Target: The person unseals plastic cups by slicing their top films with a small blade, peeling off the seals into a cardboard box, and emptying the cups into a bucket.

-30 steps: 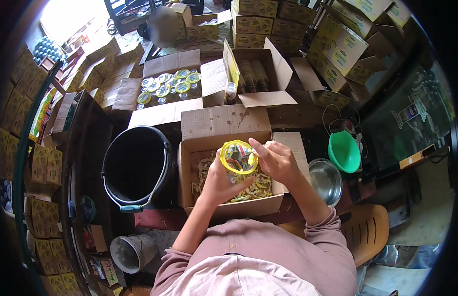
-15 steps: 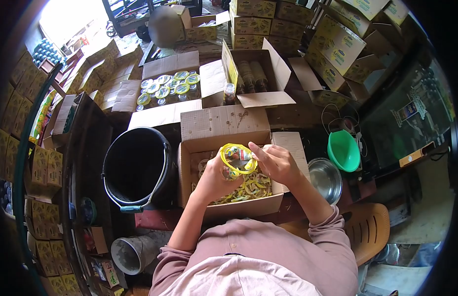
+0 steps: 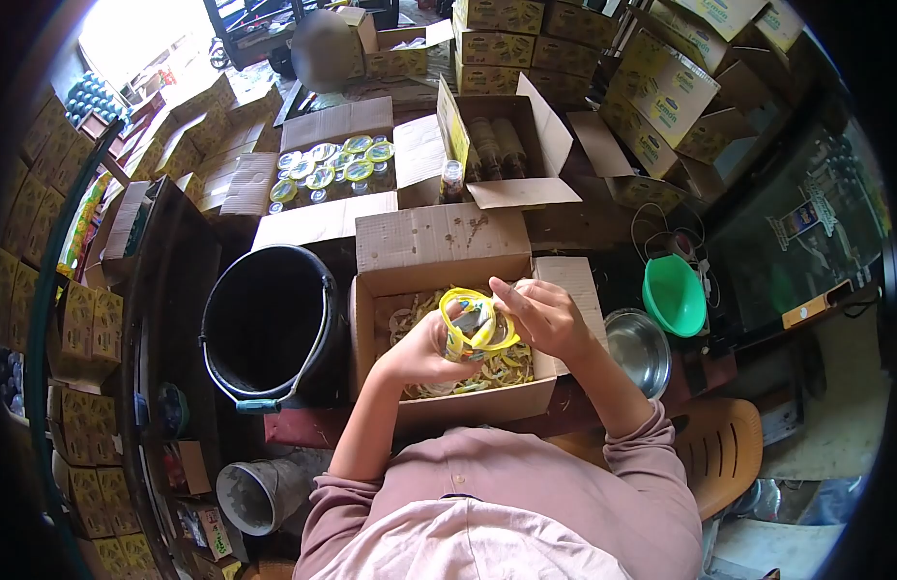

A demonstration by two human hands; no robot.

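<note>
Over an open cardboard box [image 3: 468, 408] I hold a bundle of clear plastic with yellow rims [image 3: 479, 324], probably lids or cups. My left hand [image 3: 419, 350] wraps round its left side. At its right edge my right hand [image 3: 548, 314] is closed, its fingertips bent together against a yellow rim. Whether that hand grips the rim or something small is hidden. Yellow and whitish strips [image 3: 502, 372] lie loose in the box beneath my hands.
A black bucket [image 3: 265, 324] stands left of the box. To the right are a metal bowl [image 3: 637, 353] and a green basin [image 3: 674, 295]. Behind are a carton of yellow-lidded jars [image 3: 321, 177] and a carton of bottles [image 3: 497, 150]. A person with a blurred head is at the back.
The yellow-rimmed bundle has tilted and turned in my left hand, which has moved slightly lower. A loose yellow band-like rim now shows across its top. My right hand has barely moved.
</note>
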